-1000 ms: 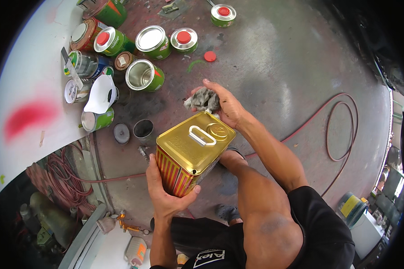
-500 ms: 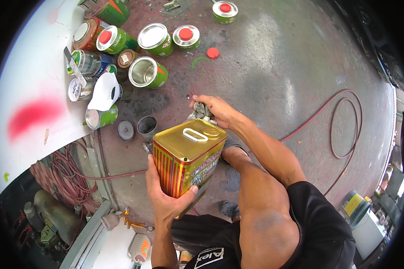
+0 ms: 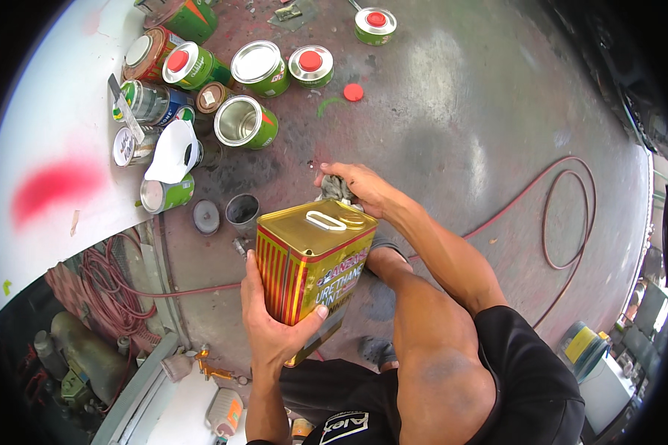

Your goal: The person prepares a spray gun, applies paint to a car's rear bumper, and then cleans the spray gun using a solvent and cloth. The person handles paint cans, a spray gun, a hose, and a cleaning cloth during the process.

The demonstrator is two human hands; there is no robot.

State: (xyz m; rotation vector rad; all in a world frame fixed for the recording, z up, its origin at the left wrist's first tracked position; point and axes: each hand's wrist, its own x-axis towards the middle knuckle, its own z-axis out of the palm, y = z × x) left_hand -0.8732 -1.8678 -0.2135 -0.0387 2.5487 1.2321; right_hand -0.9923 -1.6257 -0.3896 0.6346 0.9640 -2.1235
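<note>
My left hand point(image 3: 276, 326) is wrapped round the lower side of a tall rectangular metal tin point(image 3: 293, 278), gold with red and yellow stripes. The tin's top faces up, with a white carrying handle point(image 3: 326, 221) and a round gold cap point(image 3: 354, 217) at its far right corner. Just beyond that corner, my right hand point(image 3: 364, 187) is closed on a crumpled grey-white rag point(image 3: 335, 188). Left of the tin, a dark-stained mixing cup point(image 3: 243, 210) stands on the floor beside a round lid point(image 3: 207, 216).
Several paint cans, including an open green can point(image 3: 246, 121), stand at the far left. A white paper strainer point(image 3: 173, 152) lies over cans there. A loose red cap point(image 3: 353, 92) is on the floor point(image 3: 453, 111). Red hose point(image 3: 527, 194) loops at right. An orange spray gun point(image 3: 211, 365) lies lower left.
The tin and my left hand have shifted very slightly to the right and down in the view. My right hand still grips the rag.
</note>
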